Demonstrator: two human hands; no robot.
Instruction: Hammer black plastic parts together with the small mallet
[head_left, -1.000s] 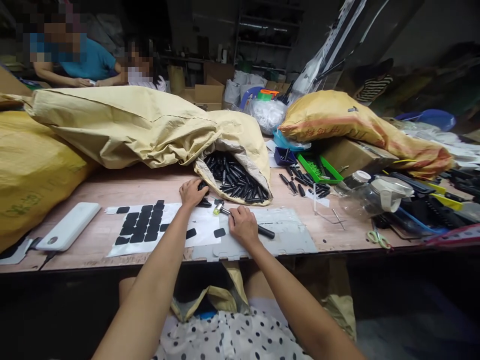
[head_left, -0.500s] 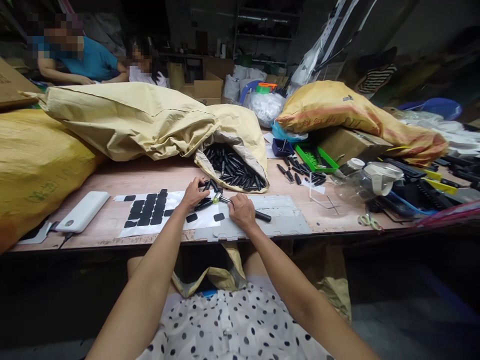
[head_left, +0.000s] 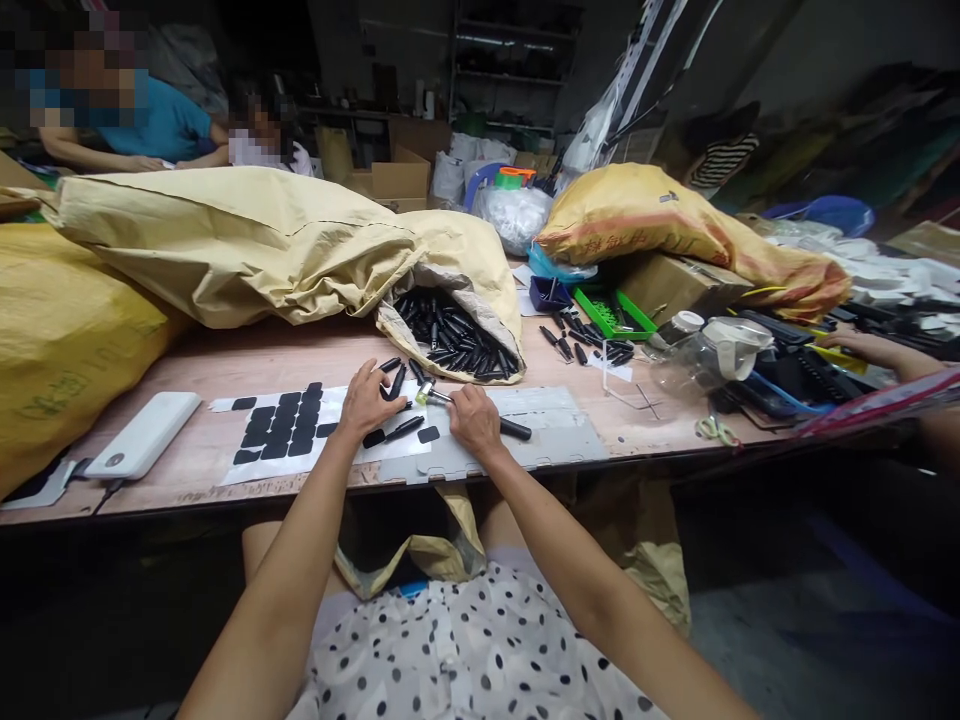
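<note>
My right hand [head_left: 474,420] is closed round the shaft of a small hammer [head_left: 515,430] with a metal neck, a yellowish head and a black handle. The hammer's head lies just right of my left hand [head_left: 364,402]. Thumb and fingers of that hand are apart, curved beside several black tapered parts [head_left: 397,382]; whether they touch one is hard to see. Another black tapered part [head_left: 406,428] lies in front of it. Beneath are a white sheet [head_left: 349,395] with black rounded patches [head_left: 289,415] and a grey flat board [head_left: 551,415].
A beige sack [head_left: 480,255] spills black tapered parts behind my hands. A white power bank [head_left: 142,435] lies left. Rightward are a green tray [head_left: 637,325], a clear jug [head_left: 697,365] and scissors [head_left: 716,431]. Another person's hand [head_left: 862,347] reaches in at the right.
The view has shifted slightly right. My left hand has spread, and a black tapered part now lies separately in front of it. Another person's arm has come in at the right.
</note>
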